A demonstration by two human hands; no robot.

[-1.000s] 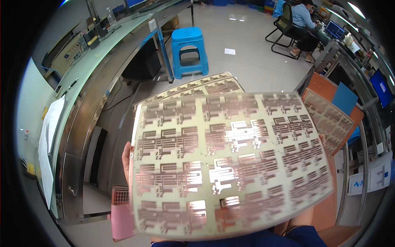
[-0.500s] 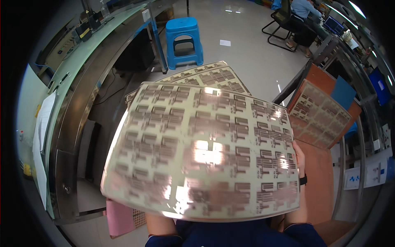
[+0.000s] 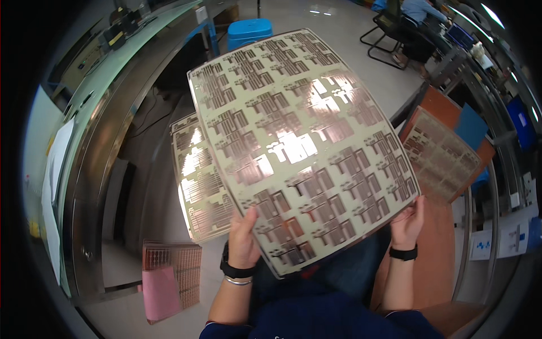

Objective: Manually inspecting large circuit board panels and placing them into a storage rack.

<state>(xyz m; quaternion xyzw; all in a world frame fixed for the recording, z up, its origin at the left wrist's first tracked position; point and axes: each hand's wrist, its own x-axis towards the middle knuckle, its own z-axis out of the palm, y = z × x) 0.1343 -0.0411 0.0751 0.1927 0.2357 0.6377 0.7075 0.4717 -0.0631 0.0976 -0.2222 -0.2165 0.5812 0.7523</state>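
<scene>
A large pale-green circuit board panel [image 3: 316, 181] with rows of copper patterns is tilted in front of me, its surface throwing bright glare. My left hand [image 3: 244, 240] grips its lower left edge, thumb on the face. At the lower right corner, my right hand [image 3: 407, 223] is closed on the edge, with its far fingers hidden behind the panel. A second similar panel [image 3: 206, 198] shows beneath, sticking out to the left near my left hand. Whether that hand also touches it, I cannot tell.
On the right, another patterned panel [image 3: 440, 155] leans on an orange-brown board [image 3: 432, 107] beside a blue sheet [image 3: 472, 127]. A metal-edged bench [image 3: 93, 186] runs along the left. Pink sheet [image 3: 161, 294] and grid panels stand low left. Beyond are a blue stool [image 3: 248, 31] and a seated person [image 3: 418, 17].
The held panel has turned and tipped up, its far edge rising over the stool. Both hands now show at its near edge. The second panel now shows at the left instead of behind.
</scene>
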